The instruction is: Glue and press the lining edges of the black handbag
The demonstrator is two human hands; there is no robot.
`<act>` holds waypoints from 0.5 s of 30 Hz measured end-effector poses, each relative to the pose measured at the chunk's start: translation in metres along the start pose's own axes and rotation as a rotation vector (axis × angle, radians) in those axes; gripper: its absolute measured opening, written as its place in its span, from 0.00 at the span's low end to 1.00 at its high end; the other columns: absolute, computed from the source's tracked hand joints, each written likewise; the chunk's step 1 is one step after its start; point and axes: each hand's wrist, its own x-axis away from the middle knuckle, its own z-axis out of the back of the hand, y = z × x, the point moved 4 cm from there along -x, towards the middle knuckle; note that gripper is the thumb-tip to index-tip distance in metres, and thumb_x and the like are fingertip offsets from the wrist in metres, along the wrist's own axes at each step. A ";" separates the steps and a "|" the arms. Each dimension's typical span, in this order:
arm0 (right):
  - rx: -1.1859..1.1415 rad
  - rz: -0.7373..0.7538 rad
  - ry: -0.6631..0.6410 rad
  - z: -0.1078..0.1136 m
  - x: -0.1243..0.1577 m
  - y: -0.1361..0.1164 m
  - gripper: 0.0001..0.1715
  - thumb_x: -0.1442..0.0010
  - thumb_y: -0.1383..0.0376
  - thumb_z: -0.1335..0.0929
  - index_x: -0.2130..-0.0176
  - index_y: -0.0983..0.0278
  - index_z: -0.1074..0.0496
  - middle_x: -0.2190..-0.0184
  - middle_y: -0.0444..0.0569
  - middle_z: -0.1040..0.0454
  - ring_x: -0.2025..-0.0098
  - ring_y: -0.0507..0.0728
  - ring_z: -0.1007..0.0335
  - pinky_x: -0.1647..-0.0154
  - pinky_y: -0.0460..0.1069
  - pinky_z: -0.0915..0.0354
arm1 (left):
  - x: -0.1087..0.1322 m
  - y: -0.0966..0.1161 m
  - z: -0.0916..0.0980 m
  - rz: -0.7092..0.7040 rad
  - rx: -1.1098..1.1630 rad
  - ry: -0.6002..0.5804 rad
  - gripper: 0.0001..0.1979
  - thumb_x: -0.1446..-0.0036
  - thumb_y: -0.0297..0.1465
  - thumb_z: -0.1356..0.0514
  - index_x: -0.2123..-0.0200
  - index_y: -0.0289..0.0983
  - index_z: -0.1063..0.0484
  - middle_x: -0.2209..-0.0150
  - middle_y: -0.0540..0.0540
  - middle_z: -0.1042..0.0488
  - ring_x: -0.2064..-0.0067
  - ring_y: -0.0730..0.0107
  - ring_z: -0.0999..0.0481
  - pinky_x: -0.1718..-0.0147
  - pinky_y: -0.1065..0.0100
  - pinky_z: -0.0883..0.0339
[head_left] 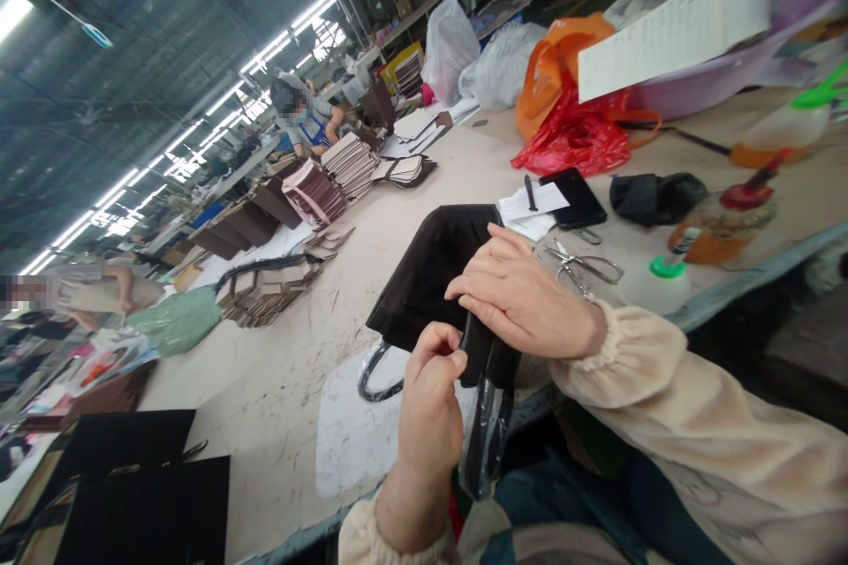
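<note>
A black handbag point(427, 265) lies tilted at the table's front edge. One of its plastic-wrapped handles point(382, 375) rests on the table, and another wrapped handle point(487, 446) hangs over the edge towards my lap. My left hand point(434, 402) pinches the bag's near rim between thumb and bent fingers; whatever small piece may be in the pinch is hidden. Just beyond it, my right hand point(523, 296) lies across the bag with its fingers together, gripping the folded rim from above. A white sheet point(348, 433) is partly under the bag.
Scissors point(583, 265), a black phone point(573, 199) and glue bottles point(655, 282) stand to the right. Red and orange bags point(573, 137) lie behind them. Stacked brown panels point(265, 291) line the left, with black panels point(146, 512) nearer. A co-worker point(308, 119) sits farther back.
</note>
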 end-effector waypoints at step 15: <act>-0.020 0.016 -0.008 0.003 0.001 0.000 0.14 0.36 0.64 0.40 0.59 0.62 0.27 0.65 0.47 0.27 0.56 0.57 0.37 0.37 0.61 0.58 | 0.010 0.004 0.000 -0.048 -0.030 -0.110 0.09 0.54 0.25 0.49 0.69 0.38 0.32 0.67 0.47 0.38 0.62 0.67 0.40 0.62 0.68 0.42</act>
